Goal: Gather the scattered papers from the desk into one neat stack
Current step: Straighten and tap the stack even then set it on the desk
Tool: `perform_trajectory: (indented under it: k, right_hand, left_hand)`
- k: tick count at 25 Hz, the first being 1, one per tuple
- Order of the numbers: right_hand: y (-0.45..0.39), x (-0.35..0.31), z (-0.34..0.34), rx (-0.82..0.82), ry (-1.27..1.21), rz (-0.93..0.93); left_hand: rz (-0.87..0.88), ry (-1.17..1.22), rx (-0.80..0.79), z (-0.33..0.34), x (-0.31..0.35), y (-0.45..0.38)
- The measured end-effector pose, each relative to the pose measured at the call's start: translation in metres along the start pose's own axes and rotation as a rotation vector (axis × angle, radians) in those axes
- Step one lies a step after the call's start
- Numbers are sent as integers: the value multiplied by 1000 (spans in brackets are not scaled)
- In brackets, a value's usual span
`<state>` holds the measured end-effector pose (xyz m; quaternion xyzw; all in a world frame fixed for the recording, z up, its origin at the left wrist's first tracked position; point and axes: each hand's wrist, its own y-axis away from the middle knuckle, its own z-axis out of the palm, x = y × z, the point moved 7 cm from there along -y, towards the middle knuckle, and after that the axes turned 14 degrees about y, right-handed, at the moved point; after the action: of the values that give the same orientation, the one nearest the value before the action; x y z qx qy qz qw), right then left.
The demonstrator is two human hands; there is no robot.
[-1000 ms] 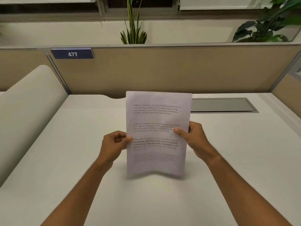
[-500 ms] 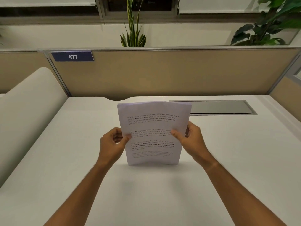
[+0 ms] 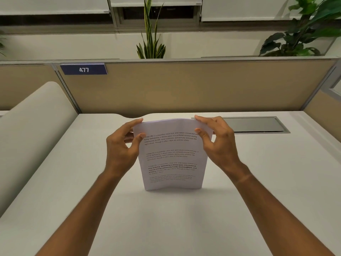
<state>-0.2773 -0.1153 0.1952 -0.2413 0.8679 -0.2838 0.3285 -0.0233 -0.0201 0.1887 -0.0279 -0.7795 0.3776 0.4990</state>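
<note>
A stack of white printed papers [image 3: 172,159] stands upright on its bottom edge on the white desk [image 3: 73,182], slightly bowed, text facing me. My left hand [image 3: 122,146] grips the stack's upper left corner, thumb in front and fingers on the top edge and behind. My right hand [image 3: 215,143] holds the upper right corner the same way. No loose sheets show elsewhere on the desk.
A beige partition [image 3: 184,85] with a blue "477" label [image 3: 84,69] closes the desk's far side. A grey cable flap [image 3: 256,125] is set into the desk at back right. A rounded beige divider [image 3: 27,130] borders the left. Plants stand behind the partition.
The stack was held in the air by its sides; it came down until its bottom edge rests on the desk. Both hands slid up to the top corners.
</note>
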Motion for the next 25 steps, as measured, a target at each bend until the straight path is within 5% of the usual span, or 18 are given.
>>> perform_trajectory:
  k: [11, 25]
  right_hand:
    - [55, 30, 32, -104, -301, 277]
    - [176, 92, 101, -365, -181, 513]
  left_hand:
    - [-154, 26, -17, 7, -37, 39]
    - [-564, 43, -84, 29, -142, 147]
